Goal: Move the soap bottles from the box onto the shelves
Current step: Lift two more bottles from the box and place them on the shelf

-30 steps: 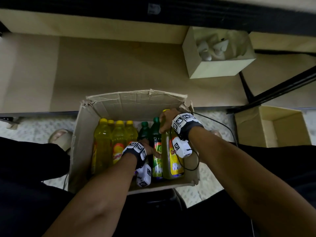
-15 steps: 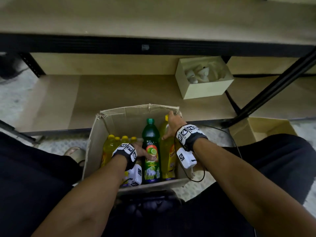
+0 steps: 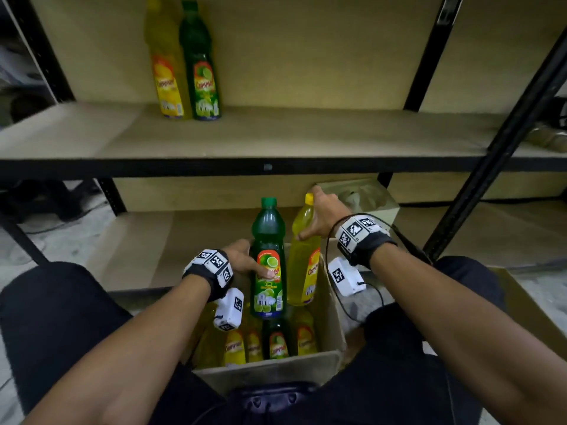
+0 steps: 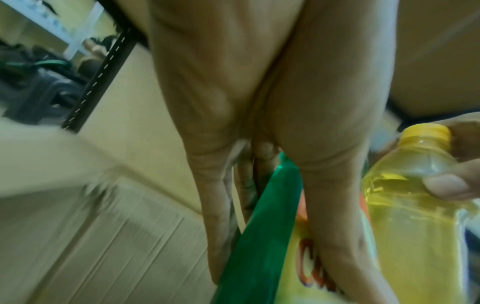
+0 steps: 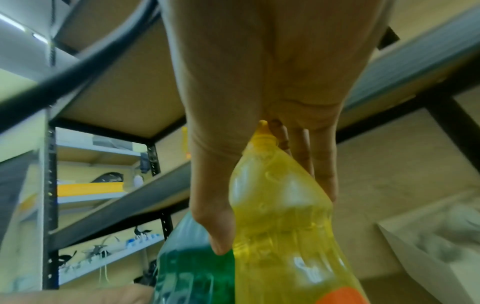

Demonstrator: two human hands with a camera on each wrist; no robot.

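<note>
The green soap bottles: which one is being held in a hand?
The lime-label green bottle above the box, gripped by the left hand; the others stand on the shelf or in the box.

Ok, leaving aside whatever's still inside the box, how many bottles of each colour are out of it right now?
Yellow: 2, the shelved yellow bottle and the yellow bottle gripped by the right hand.
Green: 2, the shelved green bottle and the green bottle gripped by the left hand.
Total: 4.

Two bottles (image 3: 187,61) are standing side by side on the middle shelf (image 3: 276,133), left of centre; more bottles (image 3: 264,345) are sitting in the box (image 3: 270,374) below.
</note>
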